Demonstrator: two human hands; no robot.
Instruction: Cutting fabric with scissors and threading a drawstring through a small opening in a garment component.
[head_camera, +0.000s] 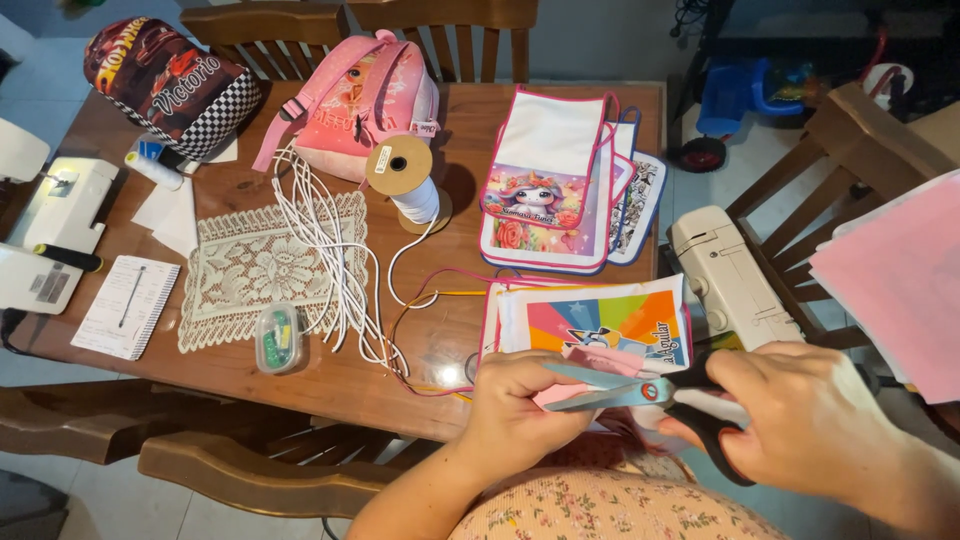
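My right hand (800, 420) grips black-handled scissors (640, 392) whose blades point left, over a small pink piece of fabric (590, 362). My left hand (520, 400) pinches that pink fabric at the table's near edge. Just behind both hands lies a colourful printed cloth bag (620, 322) with pink trim.
On the wooden table (330, 380) are a lace doily (262, 268), white cords (330, 250), a spool of cord (405, 180), a pink backpack (365, 95), a dark backpack (170, 85), printed aprons (550, 185), a small plastic box (278, 338), a notepad (125, 305). A sewing machine (730, 280) and pink sheets (900, 290) stand at right.
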